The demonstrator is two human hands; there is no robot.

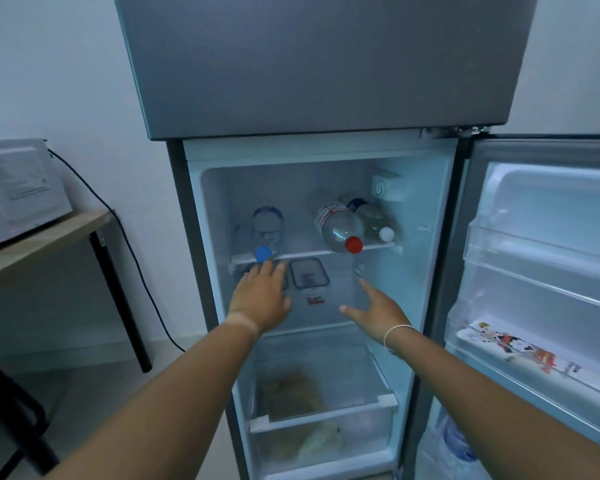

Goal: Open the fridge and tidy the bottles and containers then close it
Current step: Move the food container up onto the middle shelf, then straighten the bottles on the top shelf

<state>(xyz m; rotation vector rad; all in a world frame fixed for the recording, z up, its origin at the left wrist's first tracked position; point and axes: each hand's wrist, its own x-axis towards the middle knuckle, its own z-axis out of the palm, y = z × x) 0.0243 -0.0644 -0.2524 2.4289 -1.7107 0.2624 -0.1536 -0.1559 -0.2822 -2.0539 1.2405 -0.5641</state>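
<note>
The grey fridge [319, 64] stands with its lower door [541, 237] swung open to the right. On the upper shelf [302, 253] lie a clear bottle with a blue cap [267, 233], a bottle with a red cap [340, 226] and a bottle with a white cap [378, 223]. Below the shelf sits a clear container with a dark rim [309, 273]. My left hand [260, 296] reaches in just under the blue cap, fingers spread. My right hand [378, 306] is also inside, fingers apart, holding nothing.
A crisper drawer [323, 403] with food sits at the bottom. The door rack holds a printed flat pack [520, 348] and a bottle [454, 441] low down. A white microwave [18, 188] rests on a wooden table [49, 244] at left, its black cable hanging down.
</note>
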